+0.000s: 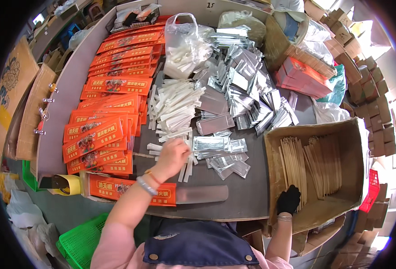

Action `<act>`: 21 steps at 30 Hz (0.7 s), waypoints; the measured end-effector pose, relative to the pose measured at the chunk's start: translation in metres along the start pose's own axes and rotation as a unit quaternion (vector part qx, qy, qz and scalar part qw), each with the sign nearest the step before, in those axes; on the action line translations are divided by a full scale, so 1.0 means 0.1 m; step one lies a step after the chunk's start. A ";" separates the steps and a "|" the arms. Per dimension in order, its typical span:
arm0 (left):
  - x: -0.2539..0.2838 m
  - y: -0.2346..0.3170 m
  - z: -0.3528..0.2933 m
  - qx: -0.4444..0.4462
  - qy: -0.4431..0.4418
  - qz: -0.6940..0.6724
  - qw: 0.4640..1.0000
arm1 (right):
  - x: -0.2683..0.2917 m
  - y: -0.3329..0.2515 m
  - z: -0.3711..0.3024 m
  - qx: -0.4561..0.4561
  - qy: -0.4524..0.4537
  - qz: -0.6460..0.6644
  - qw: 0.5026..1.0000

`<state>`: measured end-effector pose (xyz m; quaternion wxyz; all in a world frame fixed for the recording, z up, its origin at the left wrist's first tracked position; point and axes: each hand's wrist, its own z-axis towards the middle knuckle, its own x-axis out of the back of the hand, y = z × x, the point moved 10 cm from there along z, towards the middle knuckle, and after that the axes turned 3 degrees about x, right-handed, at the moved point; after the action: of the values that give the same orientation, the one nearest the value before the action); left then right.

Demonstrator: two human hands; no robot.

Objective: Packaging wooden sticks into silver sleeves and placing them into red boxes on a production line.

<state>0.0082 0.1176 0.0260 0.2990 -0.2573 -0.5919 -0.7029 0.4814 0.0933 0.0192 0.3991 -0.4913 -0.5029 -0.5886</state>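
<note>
My left hand (pixel 173 157), bare, with a bracelet and a bangle at the wrist, is over the near end of a heap of slim white paper strips (pixel 175 105). Its fingers are curled together; what is between them is hidden. My right hand (pixel 289 200), in a black glove, reaches into a cardboard box (pixel 316 130). Its fingers close over the lower ends of a bundle of wooden chopsticks (pixel 293 168). Silver flat packets (pixel 211 144) lie just right of my left hand. Under my left forearm lies a red printed sleeve (pixel 164 195), with a translucent strip (pixel 202 194) extending rightward.
Overlapping red printed sleeves (pixel 113 105) fill the table's left side. Beyond the strips stand a clear plastic bag (pixel 184 47) and a heap of silver packets (pixel 247 80). A red pack (pixel 303 77) sits at the right. A green crate (pixel 81 242) stands below the left edge.
</note>
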 end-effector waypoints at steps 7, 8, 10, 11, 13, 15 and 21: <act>-0.39 0.12 0.44 0.002 -0.039 0.112 0.993 | -0.04 -0.05 -0.02 0.009 0.018 0.062 0.998; -0.39 0.15 0.45 0.000 -0.043 0.113 0.993 | -0.01 -0.02 -0.04 -0.013 0.032 0.073 0.997; -0.24 0.30 0.46 -0.051 0.026 0.092 0.994 | -0.04 -0.07 0.01 -0.019 -0.008 0.014 1.000; -0.24 0.28 0.44 -0.051 0.025 0.092 0.994 | -0.09 -0.09 0.03 -0.022 -0.045 -0.047 0.998; -0.30 0.21 0.39 -0.025 -0.004 0.076 0.997 | -0.03 -0.10 0.04 -0.030 -0.018 -0.038 0.999; -0.33 0.11 0.40 0.011 -0.011 -0.008 1.000 | 0.00 -0.09 0.04 -0.038 0.010 -0.028 0.999; -0.47 0.05 0.22 0.079 -0.083 -0.061 0.992 | -0.11 -0.10 0.04 -0.021 -0.036 -0.046 0.998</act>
<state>0.0444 0.1442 -0.0005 0.2251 -0.2540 -0.6827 -0.6471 0.4748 0.0989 0.0065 0.3422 -0.4969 -0.5266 -0.5989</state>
